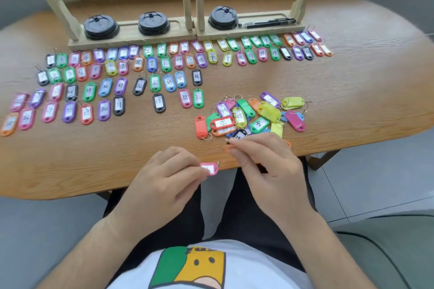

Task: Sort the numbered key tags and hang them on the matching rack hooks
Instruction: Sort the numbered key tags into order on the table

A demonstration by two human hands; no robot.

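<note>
Head view, from my end: the left hand is curled, thumb and fingers pinching a pink key tag by its end, white label up, number too blurred for me to read. It sits well in front of the rack, over the near edge of the surface. The right hand is just beside it, fingers bent, fingertips closed on an orange tag. That tag lies at the near side of the loose pile, which is in front of the rack's right half. Between pile and rack I see sorted tags in rows, the farthest row touching the rack's base. Three black lids and a pen rest in the base tray; its rail carries handwritten numbers.
</note>
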